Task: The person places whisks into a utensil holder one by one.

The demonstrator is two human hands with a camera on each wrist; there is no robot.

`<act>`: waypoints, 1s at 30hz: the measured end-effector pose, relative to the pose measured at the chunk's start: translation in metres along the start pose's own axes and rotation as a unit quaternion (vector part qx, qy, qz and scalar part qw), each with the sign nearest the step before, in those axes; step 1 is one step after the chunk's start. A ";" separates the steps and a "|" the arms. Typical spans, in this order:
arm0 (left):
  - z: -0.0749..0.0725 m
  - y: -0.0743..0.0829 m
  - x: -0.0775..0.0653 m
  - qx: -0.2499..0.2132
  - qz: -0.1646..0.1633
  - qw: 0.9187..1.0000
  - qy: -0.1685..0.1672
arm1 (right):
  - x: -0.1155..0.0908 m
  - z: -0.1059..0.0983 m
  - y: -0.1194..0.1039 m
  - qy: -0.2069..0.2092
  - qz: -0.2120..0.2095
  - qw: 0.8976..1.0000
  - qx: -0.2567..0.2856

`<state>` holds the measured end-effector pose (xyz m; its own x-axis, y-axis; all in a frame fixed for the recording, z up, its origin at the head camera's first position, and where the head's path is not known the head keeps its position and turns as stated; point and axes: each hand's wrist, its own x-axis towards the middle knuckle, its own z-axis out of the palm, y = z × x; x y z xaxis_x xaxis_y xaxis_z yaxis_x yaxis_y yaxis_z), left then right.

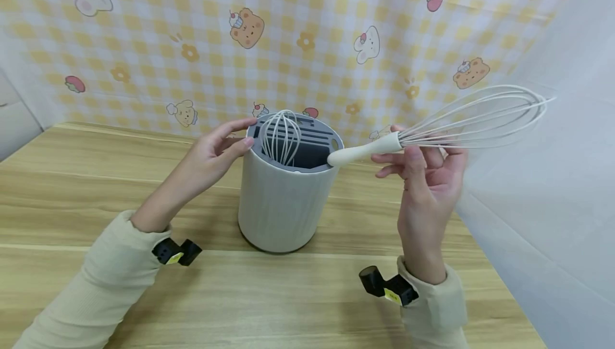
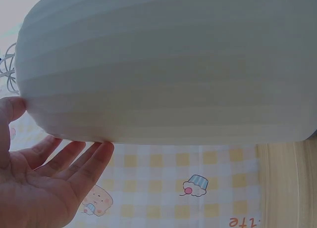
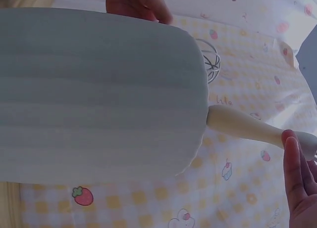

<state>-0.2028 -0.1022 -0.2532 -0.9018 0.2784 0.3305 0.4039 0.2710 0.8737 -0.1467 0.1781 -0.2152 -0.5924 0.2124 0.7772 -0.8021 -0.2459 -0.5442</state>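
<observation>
A pale utensil holder (image 1: 285, 210) with a grey slotted top stands upright on the table. My left hand (image 1: 211, 151) holds its left side at the rim, thumb toward the front and fingers behind; the left wrist view shows the fingertips (image 2: 106, 148) against the wall. A smaller whisk (image 1: 281, 138) stands in the holder's large opening, wire loops up. My right hand (image 1: 430, 189) pinches a larger cream whisk (image 1: 367, 150) where handle meets wires. This whisk slants, its wires up to the right and its handle end at the holder's right front rim.
The wooden table (image 1: 211, 295) stretches out around the holder. Behind it hangs a yellow checked cloth (image 1: 307, 71) with cartoon prints. A white sheet (image 1: 538, 189) borders the table on the right. A small black camera (image 1: 389, 285) is strapped at each sleeve.
</observation>
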 end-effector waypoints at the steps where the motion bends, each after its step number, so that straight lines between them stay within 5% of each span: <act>1: 0.000 0.000 0.000 0.000 0.001 1.000 -0.001 | -0.001 0.000 0.001 -0.006 0.003 1.000 -0.007; 14: 0.001 -0.001 0.001 0.000 0.006 1.000 -0.003 | -0.012 0.007 0.028 -0.081 0.047 0.989 -0.111; 24: 0.001 -0.001 0.001 0.000 -0.001 1.000 0.003 | -0.017 0.010 0.043 -0.096 0.076 0.966 -0.226; 30: 0.000 -0.001 0.001 -0.001 0.002 1.000 0.003 | -0.018 0.013 0.047 -0.117 0.088 0.943 -0.298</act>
<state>-0.2040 -0.1018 -0.2541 -0.9013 0.2740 0.3356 0.4068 0.2685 0.8732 -0.1727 0.1505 -0.2502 -0.7428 -0.0134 0.6694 -0.6348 0.3316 -0.6979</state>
